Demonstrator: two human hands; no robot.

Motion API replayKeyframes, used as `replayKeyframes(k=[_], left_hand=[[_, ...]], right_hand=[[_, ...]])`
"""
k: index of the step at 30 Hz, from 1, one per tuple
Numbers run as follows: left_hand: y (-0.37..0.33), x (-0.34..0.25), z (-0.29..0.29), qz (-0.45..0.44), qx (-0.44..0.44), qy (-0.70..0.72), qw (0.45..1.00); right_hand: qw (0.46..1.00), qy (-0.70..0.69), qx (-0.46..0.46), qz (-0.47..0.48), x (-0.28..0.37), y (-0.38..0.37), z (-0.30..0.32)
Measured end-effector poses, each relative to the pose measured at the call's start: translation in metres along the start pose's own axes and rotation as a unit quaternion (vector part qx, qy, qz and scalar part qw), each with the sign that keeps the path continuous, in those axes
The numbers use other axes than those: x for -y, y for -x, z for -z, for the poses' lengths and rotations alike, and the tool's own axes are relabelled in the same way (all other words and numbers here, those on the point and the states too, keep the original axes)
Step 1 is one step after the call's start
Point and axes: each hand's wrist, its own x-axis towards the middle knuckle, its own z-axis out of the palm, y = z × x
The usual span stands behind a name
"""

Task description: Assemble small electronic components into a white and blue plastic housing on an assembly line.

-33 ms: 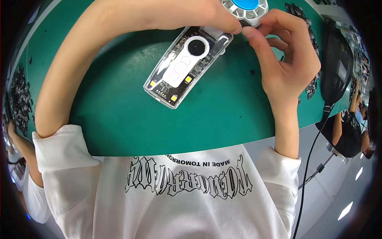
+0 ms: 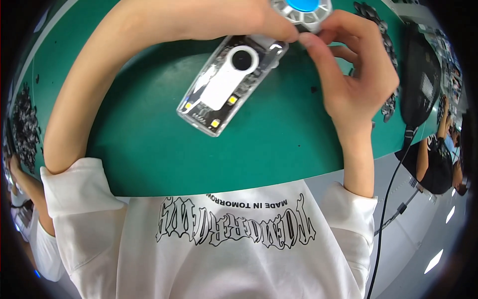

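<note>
Where the left hand meets the right hand, head view: thumbs crowd the blue-centred wheel, probably steadying it; exact grip cannot be told.
Clear-cased device: slants over the green table.
In the way: left hand, covering its top.
Beyond right hand: black pieces, mesh bag.

Just below my left hand, I see a long, flat, clear-cased device slanted over the bench, its lower end toward my left, showing dark circuitry, a white strip with a black round centre, and three small yellowish squares. At the top edge, partly cut off, I have a round white spoked part with a blue disc, its rim by my right hand's fingertips; my left hand hides whether the two join.
</note>
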Motion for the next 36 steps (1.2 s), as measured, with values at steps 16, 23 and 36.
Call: replayKeyframes(k=[16,23,36], left_hand=[[0.011,-0.008,-0.023,-0.165,0.005,-0.220,0.962],[0.010,0.056,-0.003,-0.181,0.054,-0.250,0.950],[0.028,0.053,-0.002,-0.023,0.069,-0.357,0.931]], right_hand=[[0.968,0.117,-0.103,-0.194,0.008,0.023,0.136],[0.928,0.232,0.041,-0.290,-0.005,0.086,0.155],[0.907,0.335,0.131,-0.219,-0.018,0.070,0.140]])
